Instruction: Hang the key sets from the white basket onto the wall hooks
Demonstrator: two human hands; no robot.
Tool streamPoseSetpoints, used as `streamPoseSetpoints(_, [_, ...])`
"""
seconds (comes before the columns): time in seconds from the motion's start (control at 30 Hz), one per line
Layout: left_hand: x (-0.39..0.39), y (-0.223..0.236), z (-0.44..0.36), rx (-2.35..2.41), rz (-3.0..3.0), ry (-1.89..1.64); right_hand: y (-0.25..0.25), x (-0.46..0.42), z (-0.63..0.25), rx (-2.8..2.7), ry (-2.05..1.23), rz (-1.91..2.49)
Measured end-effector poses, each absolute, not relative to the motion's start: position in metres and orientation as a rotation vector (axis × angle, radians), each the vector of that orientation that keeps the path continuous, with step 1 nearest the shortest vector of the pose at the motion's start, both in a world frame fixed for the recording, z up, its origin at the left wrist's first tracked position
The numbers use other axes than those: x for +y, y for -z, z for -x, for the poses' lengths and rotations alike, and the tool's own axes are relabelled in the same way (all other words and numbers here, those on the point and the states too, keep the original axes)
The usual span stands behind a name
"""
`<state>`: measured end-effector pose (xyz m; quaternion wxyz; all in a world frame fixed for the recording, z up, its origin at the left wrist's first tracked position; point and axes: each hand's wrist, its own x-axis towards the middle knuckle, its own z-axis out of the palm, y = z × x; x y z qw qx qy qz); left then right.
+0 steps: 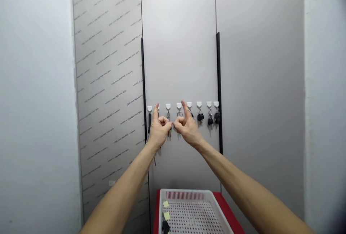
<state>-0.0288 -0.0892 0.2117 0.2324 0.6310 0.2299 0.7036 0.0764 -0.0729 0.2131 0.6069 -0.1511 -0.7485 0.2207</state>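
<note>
Both my arms reach forward toward a row of white hooks on the middle cabinet panel. My left hand has its index finger stretched up, the thumb out and the other fingers curled; it appears to hold nothing. Mirroring it, my right hand points its index finger up, also seemingly without anything in it. The two thumb tips meet or nearly meet. Behind them hang several key bunches, partly hidden by my hands. Black-headed keys hang right of my right hand, and a dark strap hangs left of my left hand.
Below stands a white perforated basket on a red surface. Inside it are yellow notes and a black-headed key. Long black handles run along the panel edges. White walls flank the cabinet.
</note>
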Motion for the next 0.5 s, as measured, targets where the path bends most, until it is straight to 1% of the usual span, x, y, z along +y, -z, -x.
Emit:
streamPoseSetpoints(0.23, [-0.089, -0.206, 0.034, 0.718, -1.742, -1.946, -0.21, -0.074, -0.078, -1.691, -0.527, 0.409])
streamPoseSetpoints(0.37, [-0.063, -0.191, 0.05, 1.091, -1.531, -2.002, -0.196, -0.047, -0.081, -1.652, -0.575, 0.701])
streamPoseSetpoints(0.5, [-0.028, -0.17, 0.072, 1.58, -1.298, -1.897, -0.178, -0.01, -0.075, -1.68, -0.504, 1.007])
